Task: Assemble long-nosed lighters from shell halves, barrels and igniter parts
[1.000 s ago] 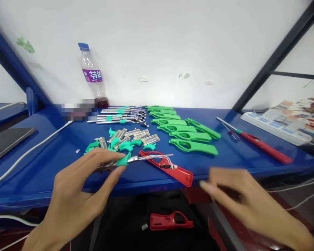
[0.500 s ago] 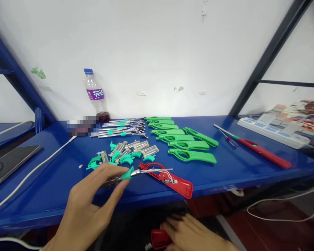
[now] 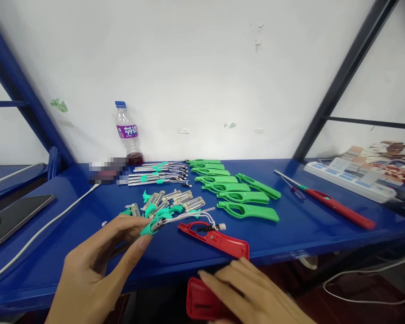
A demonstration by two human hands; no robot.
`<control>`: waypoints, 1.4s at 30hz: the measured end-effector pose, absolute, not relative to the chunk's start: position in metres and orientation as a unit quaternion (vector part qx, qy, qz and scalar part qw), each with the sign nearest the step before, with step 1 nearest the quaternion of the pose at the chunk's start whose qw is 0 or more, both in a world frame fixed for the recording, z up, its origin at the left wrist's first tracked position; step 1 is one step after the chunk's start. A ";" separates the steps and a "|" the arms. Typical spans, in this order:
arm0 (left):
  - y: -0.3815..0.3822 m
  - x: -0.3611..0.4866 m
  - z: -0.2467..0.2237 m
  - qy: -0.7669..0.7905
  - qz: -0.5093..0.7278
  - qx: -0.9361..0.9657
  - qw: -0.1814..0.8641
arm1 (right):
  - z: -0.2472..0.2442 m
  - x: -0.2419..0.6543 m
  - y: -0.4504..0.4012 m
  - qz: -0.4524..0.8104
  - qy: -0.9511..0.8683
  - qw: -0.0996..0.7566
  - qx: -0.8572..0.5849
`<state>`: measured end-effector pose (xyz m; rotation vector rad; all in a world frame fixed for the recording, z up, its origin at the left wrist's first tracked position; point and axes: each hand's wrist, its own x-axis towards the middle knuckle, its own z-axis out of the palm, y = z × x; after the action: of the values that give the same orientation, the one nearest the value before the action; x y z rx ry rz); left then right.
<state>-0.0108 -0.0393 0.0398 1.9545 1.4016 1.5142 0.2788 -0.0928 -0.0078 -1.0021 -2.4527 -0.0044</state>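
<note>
My left hand (image 3: pixel 101 265) pinches a metal lighter tube (image 3: pixel 159 223) by its teal collar (image 3: pixel 149 227), above the front of the table. Thin white wires trail from the tube's end to the right, over a red lighter shell half (image 3: pixel 227 243) lying on the table. A black and white ignition part (image 3: pixel 219 227) hangs on those wires over the shell. Below the table edge, my right hand (image 3: pixel 246 292) is closed around a red plastic piece (image 3: pixel 204 299) with a dark slot. Part of this piece is hidden by the fingers.
Behind my left hand lie clear fuel tanks (image 3: pixel 182 198) with teal triggers, and several metal tubes (image 3: pixel 148 178). Green lighter shells (image 3: pixel 249 211) lie right of centre. Further right are an assembled red lighter (image 3: pixel 337 207), a screwdriver (image 3: pixel 297 193) and a power strip (image 3: pixel 351 182). A bottle (image 3: pixel 128 135) and phone (image 3: pixel 16 220) are left.
My left hand has shifted left with the tube, which now tilts up toward its wire end. My right hand has risen toward the table edge with the red piece.
</note>
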 end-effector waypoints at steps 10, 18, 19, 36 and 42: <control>-0.039 -0.002 0.047 0.480 0.527 0.687 0.144 | 0.010 0.281 -0.095 0.002 -0.875 0.272 -0.401; -0.039 -0.006 0.032 0.515 0.523 0.658 0.164 | 0.034 0.285 -0.098 0.211 -0.697 0.500 -0.469; -0.039 -0.005 0.032 0.512 0.526 0.658 0.167 | 0.034 0.286 -0.097 0.235 -0.671 0.536 -0.456; -0.038 0.002 0.037 0.476 0.530 0.681 0.171 | 0.006 0.281 -0.089 0.194 -0.549 0.632 -0.511; -0.034 0.001 0.031 0.478 0.521 0.684 0.178 | -0.007 0.290 -0.073 0.076 -0.661 0.546 -0.510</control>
<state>0.0012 -0.0336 0.0305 1.9360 1.3530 1.4743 0.2900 -0.0731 -0.0072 -1.2090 -1.5670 0.1806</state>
